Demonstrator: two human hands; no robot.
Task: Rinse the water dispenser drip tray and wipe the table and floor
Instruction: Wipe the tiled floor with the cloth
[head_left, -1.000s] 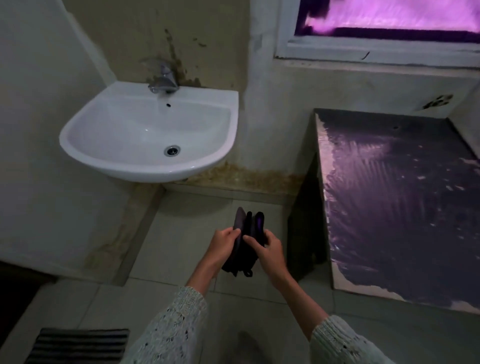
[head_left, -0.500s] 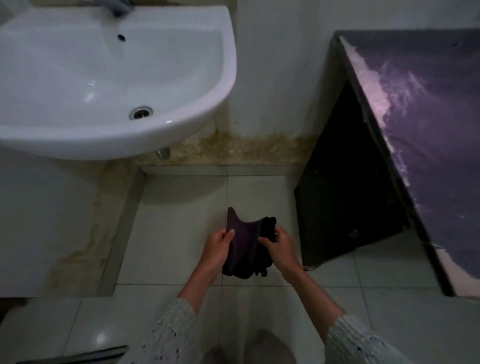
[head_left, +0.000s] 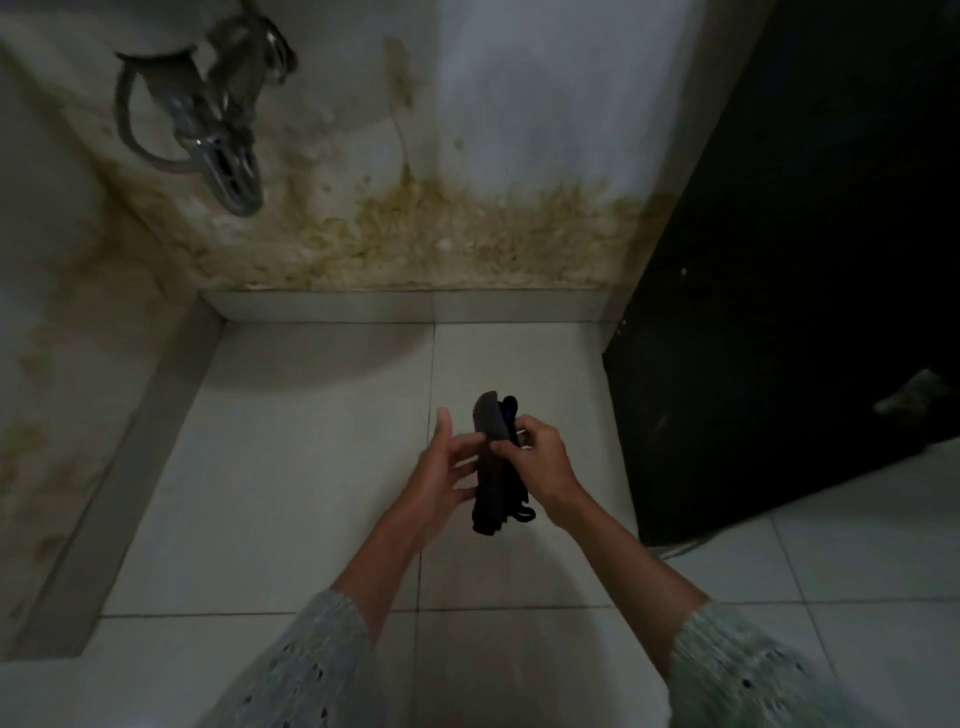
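Observation:
A dark folded cloth (head_left: 493, 457) hangs upright between my two hands, above the pale tiled floor (head_left: 291, 467). My right hand (head_left: 540, 462) pinches the cloth's right edge near its top. My left hand (head_left: 441, 467) touches the cloth's left side with fingers spread, thumb raised. Both forearms reach in from the bottom in knitted grey sleeves. The drip tray is not in view.
The chrome drain pipe (head_left: 223, 140) under the sink hangs at the upper left. The wall (head_left: 415, 228) behind is stained brown along its foot. The black side of the table (head_left: 779, 260) stands at the right. A raised tile skirting (head_left: 130, 467) runs along the left.
The view has tilted down: the sink basin and purple table top have left the frame, and the floor and pipe now fill it. The cloth has been folded narrower between my hands.

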